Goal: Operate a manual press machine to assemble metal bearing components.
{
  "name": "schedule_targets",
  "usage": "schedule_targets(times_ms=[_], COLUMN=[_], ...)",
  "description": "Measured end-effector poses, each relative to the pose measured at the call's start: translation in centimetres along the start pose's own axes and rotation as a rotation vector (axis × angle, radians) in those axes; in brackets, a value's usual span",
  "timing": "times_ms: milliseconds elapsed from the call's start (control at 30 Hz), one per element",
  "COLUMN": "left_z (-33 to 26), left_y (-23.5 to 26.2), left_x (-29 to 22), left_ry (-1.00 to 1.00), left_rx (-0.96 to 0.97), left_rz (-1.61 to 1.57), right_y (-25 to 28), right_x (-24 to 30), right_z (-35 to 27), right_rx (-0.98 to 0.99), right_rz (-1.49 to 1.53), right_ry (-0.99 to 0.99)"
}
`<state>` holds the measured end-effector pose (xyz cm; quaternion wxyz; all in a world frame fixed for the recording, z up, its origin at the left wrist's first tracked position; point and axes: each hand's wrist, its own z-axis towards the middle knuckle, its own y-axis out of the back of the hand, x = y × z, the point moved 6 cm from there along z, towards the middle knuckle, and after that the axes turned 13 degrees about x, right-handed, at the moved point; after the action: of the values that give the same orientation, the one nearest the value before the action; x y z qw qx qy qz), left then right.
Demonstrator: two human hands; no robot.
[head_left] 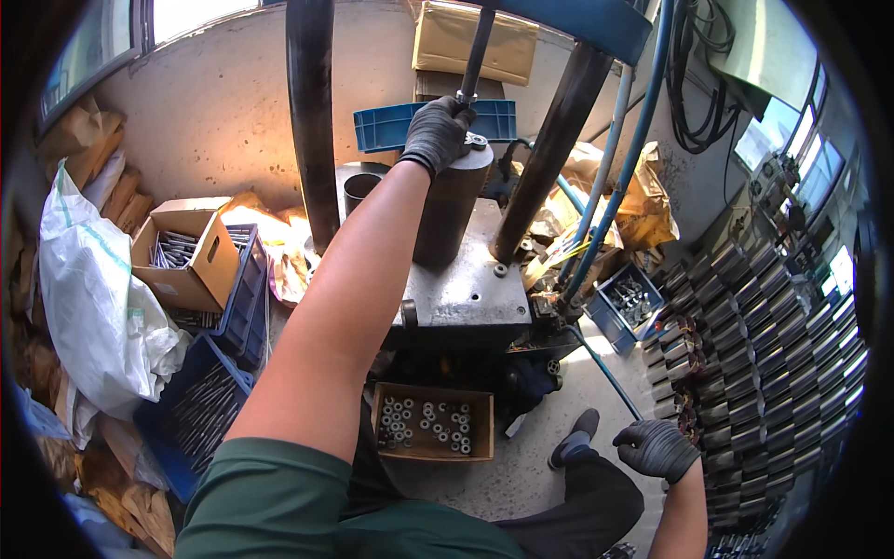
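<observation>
Washer box [433, 422] below press table [466, 279] (front)

Left arm: bare from a green sleeve, stretched straight forward and up.
Left hand [436, 133]: in a dark knit glove, knuckles up, fingers curled closed and bent down at the wrist.
Right arm: bare forearm rising from the lower right edge, elbow low.
Right hand [656, 449]: dark glove, held low at the side, fingers loosely curled, palm down.
</observation>
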<state>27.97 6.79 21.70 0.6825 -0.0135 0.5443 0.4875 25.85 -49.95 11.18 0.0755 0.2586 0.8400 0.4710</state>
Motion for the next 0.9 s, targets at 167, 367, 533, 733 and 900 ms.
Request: schedule_targets(times_ms=[167, 367, 533, 733, 900], left_z=[0.8, 1.4, 1.1, 1.0, 1.7], left_y=[-0.8, -0.6, -0.6, -0.6, -1.0], left_x=[1.6, 2.1, 1.5, 1.9, 2.5], left_ry=[0.054, 0.019, 0.008, 0.009, 0.077], left_rx=[0.046, 0.026, 0.049, 0.068, 0.101], left_rz=[-0.265, -0.179, -0.136, -0.309, -0.344], right_y=[3.5, 0.6, 2.5, 2.4, 2.0], right_x=[0.8, 0.2, 0.3, 0.6, 0.2], right_z=[-0.5, 0.1, -0.2, -0.3, 0.0], right_rx=[-0.244, -0.092, -0.169, -0.253, -0.104], right_rz=[0.163, 0.009, 0.117, 0.165, 0.057], right_ry=[-0.066, 0.027, -0.016, -0.024, -0.020])
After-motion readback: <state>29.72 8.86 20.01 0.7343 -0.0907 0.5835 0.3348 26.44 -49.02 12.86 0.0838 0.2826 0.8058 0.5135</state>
